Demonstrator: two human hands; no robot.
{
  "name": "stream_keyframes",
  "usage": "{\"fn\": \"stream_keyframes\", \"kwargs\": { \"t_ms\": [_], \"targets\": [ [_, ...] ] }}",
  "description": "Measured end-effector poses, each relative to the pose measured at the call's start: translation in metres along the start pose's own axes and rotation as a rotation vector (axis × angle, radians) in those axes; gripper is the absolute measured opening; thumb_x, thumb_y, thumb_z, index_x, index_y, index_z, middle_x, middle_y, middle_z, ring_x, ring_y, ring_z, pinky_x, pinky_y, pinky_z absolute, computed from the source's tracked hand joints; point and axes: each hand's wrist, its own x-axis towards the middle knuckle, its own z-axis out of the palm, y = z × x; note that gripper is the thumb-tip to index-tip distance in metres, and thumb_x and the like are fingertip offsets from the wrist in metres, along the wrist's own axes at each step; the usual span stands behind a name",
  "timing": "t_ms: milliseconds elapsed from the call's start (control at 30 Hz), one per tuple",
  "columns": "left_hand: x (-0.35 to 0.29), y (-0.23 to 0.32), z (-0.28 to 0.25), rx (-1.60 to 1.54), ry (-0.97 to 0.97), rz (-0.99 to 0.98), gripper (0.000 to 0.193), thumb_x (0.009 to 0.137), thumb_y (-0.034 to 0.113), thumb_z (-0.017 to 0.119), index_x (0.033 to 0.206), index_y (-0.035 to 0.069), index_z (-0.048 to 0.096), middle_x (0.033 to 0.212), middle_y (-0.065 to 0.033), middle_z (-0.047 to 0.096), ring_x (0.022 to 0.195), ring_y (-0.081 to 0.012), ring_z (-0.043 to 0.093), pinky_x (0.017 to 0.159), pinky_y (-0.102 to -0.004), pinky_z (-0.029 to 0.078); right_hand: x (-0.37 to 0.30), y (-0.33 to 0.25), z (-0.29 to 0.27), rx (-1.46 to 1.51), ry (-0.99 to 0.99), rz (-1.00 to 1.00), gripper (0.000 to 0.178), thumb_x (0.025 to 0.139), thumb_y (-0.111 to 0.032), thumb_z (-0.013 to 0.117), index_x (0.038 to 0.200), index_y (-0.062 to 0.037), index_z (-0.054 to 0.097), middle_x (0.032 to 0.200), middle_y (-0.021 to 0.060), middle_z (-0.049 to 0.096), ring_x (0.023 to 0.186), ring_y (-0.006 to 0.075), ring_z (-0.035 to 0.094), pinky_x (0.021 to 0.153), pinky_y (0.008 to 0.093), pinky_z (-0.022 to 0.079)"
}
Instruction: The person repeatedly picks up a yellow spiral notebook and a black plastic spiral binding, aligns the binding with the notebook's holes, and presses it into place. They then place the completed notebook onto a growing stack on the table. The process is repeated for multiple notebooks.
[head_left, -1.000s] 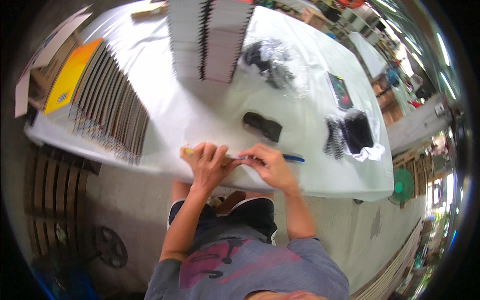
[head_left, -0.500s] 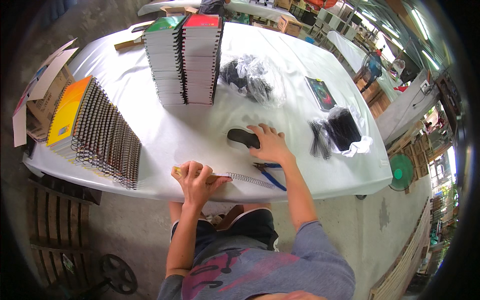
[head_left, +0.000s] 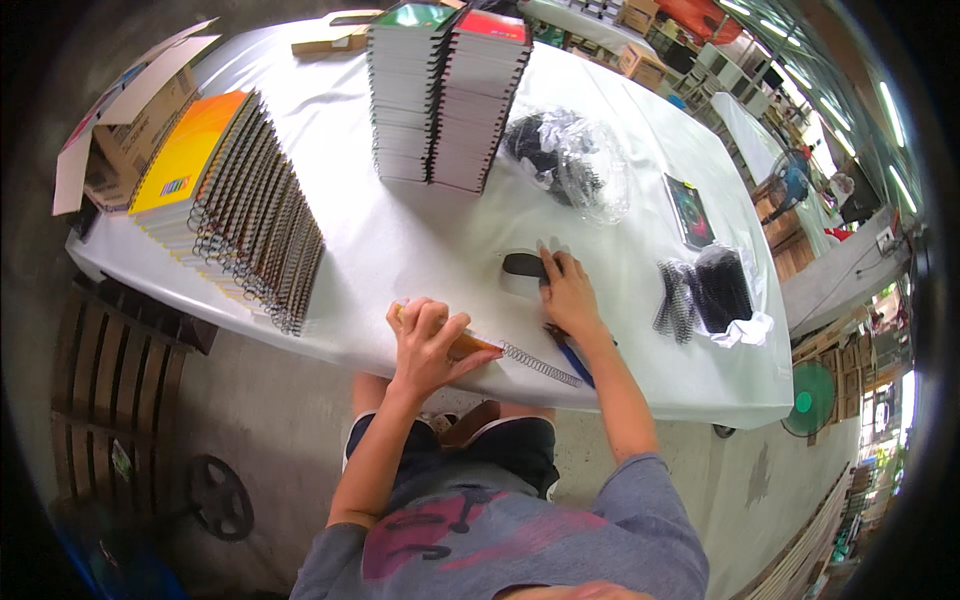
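My left hand (head_left: 428, 345) grips a thin notebook (head_left: 472, 346) with a yellow-orange cover, its fingers bent over the top and the thumb along the near side. A thin spiral binding coil (head_left: 540, 366) sticks out from the notebook's right end, over the table. My right hand (head_left: 573, 300) has its fingers on the right end of a black, rounded oblong object (head_left: 522, 265) that lies on the table; its exact kind I cannot make out. Beneath my right wrist lie blue-handled pliers (head_left: 574, 358), partly hidden by the forearm.
Spiral notebooks with yellow covers (head_left: 190, 160) are stacked at the left, beside an open carton (head_left: 135, 150). Two tall stacks of notebooks (head_left: 405, 110) stand at the back. Clear plastic bags (head_left: 590, 165), a bundle of black coils (head_left: 722, 290) and a dark-covered notebook (head_left: 690, 210) lie rightward.
The view has shifted, so the table's things appear farther right. My right fingers have drawn closer together at the black object's end. My left hand still holds the notebook.
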Motion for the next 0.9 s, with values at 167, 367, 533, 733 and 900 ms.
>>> {"fn": "stream_keyframes", "kwargs": {
  "t_ms": [167, 367, 533, 733, 900],
  "targets": [
    [0.004, -0.001, 0.004, 0.004, -0.040, -0.004, 0.053, 0.056, 0.058, 0.075, 0.086, 0.018, 0.059, 0.086, -0.0027, 0.043, 0.091, -0.0225, 0.042, 0.086, -0.0520, 0.027, 0.007, -0.007, -0.031, 0.455, -0.008, 0.100, 0.041, 0.075, -0.002, 0.053, 0.116, -0.0076, 0.053, 0.093, 0.0153, 0.063, 0.084, 0.0344, 0.061, 0.078, 0.0364, 0.050],
    [0.001, -0.003, 0.002, -0.065, -0.025, -0.010, 0.047, 0.055, 0.056, 0.077, 0.077, 0.019, 0.058, 0.085, -0.0013, 0.041, 0.089, -0.0215, 0.042, 0.087, -0.0518, 0.027, -0.025, -0.054, -0.053, 1.702, -0.133, -0.098, 0.023, 0.073, 0.010, 0.049, 0.090, -0.0012, 0.059, 0.096, 0.0218, 0.066, 0.091, 0.0239, 0.064, 0.082, 0.0319, 0.050],
    [0.000, -0.004, 0.000, -0.103, -0.031, -0.012, 0.047, 0.053, 0.055, 0.077, 0.072, 0.017, 0.056, 0.094, -0.0046, 0.045, 0.094, -0.0242, 0.042, 0.086, -0.0507, 0.027, -0.026, -0.064, -0.036, 1.302, -0.392, -0.004, 0.013, 0.076, 0.007, 0.054, 0.083, -0.0007, 0.062, 0.095, 0.0219, 0.066, 0.089, 0.0239, 0.065, 0.082, 0.0320, 0.050],
    [0.005, 0.000, 0.000, -0.129, 0.024, -0.069, 0.050, 0.052, 0.053, 0.078, 0.074, 0.014, 0.056, 0.110, -0.0107, 0.043, 0.104, -0.0319, 0.038, 0.088, -0.0478, 0.030, -0.026, -0.059, -0.035, 1.431, -0.409, -0.082, 0.023, 0.072, 0.011, 0.052, 0.088, 0.0019, 0.066, 0.093, 0.0153, 0.068, 0.092, 0.0204, 0.064, 0.082, 0.0291, 0.049],
    [0.003, -0.002, -0.003, -0.127, -0.006, -0.161, 0.056, 0.049, 0.055, 0.081, 0.076, 0.012, 0.056, 0.114, -0.0151, 0.039, 0.108, -0.0363, 0.033, 0.090, -0.0467, 0.030, -0.028, -0.055, -0.037, 1.513, -0.380, -0.107, 0.024, 0.071, 0.013, 0.055, 0.088, 0.0028, 0.068, 0.094, 0.0132, 0.069, 0.090, 0.0197, 0.065, 0.083, 0.0296, 0.050]
  ]
}}
